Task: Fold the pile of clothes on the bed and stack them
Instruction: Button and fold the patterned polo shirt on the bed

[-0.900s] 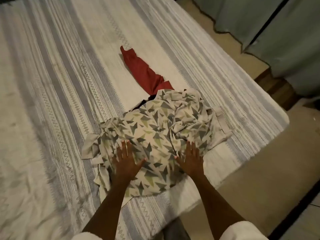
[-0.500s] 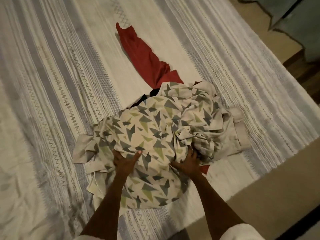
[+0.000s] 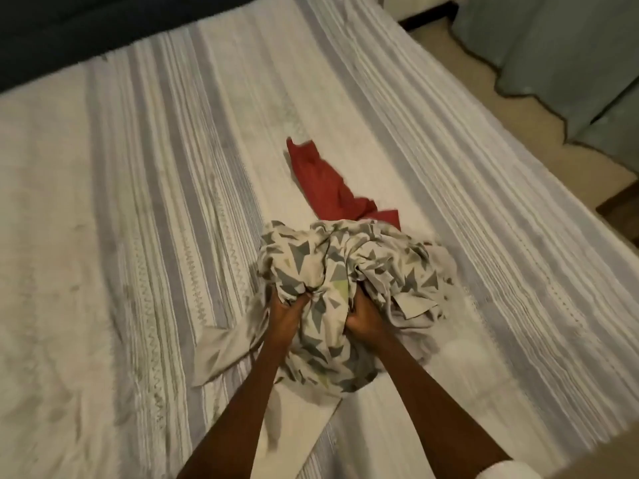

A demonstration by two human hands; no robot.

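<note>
Triangle-print cloth (image 3: 332,267), red garment (image 3: 325,184)

Bare bedspread (image 3: 145,236) left; red garment (image 3: 325,181) lies beyond the pile (image 3: 345,271).

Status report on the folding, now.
Left hand and right hand both grip the patterned cloth, bunched. Red garment behind, partly under it. Nothing folded yet.

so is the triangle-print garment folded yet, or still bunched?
Bunched: the triangle-print garment is a crumpled heap, gripped by left hand and right hand.
</note>
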